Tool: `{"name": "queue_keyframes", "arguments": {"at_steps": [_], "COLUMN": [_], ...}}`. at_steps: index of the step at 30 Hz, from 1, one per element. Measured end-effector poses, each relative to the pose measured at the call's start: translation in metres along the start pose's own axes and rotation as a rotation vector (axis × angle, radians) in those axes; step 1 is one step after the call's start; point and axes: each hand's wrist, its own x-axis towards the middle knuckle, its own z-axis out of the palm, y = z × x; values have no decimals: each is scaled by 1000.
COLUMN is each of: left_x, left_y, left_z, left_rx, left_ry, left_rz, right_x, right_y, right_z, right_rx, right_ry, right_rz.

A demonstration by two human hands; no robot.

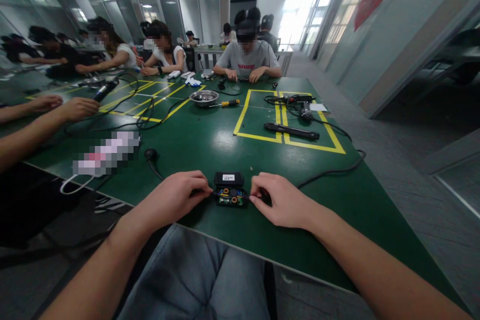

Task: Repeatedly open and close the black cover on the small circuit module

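In front of me on the green table lies an opened black adapter case [231, 203], its circuit board with coils and small parts facing up. The ribbed black cover [228, 179] with a white label is just behind it. My left hand [182, 194] is closed in a pinch on the cable at the case's left end. At the opposite end, my right hand [283, 201] pinches the other cable [330, 172]. Where the fingertips meet the cables is mostly hidden. From behind my left hand, a cord leads to a black plug [150, 154].
A black bar-shaped part [291, 131] and a coiled cable [285, 100] lie within yellow tape. Farther back are a metal bowl [203, 98] and a yellow-handled screwdriver [227, 103]. At left, a co-worker's hand [80, 109] holds a dark tool. Another person sits opposite.
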Motion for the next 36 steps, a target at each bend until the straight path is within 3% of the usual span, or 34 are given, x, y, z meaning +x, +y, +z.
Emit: {"name": "queue_keyframes", "arguments": {"at_steps": [6,12,18,22,30,36], "left_x": [23,42,24,11,7,7], "left_y": [0,-9,-3,8,11,3], "left_z": [9,18,7,9,20,26], "left_rx": [42,48,-84,-136,-49,-128], "left_ry": [131,51,128,57,30,50], "left_rz": [16,-43,58,156,169,177], "right_x": [0,0,1,0,-1,1], "right_y": [-1,-2,0,2,-2,-4], "right_z": [2,2,4,5,4,10], "right_rx": [-8,5,-35,-47,-38,-61], "right_ry": [9,13,54,67,46,61], "right_rz": [4,-5,-73,-85,-56,-66]}}
